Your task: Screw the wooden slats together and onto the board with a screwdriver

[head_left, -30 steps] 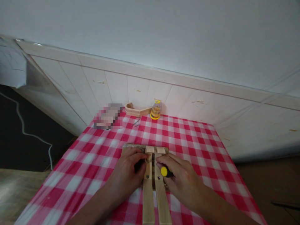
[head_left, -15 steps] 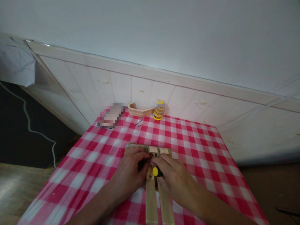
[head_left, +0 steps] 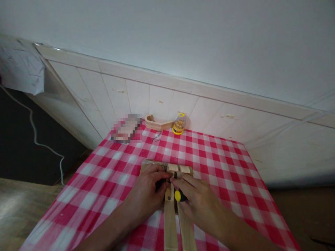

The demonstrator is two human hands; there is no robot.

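Tool handle sits in curled right hand, fingertips just beside those of left hand over left wooden strip, long axis fore-aft; I can't tell what left pinches.

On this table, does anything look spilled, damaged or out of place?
Nothing looks spilled or broken. Only the small metal pieces look slightly odd: they lie loose on the checked cloth, in front of the curved wooden piece. The far-left object is pixelated, so unclear.
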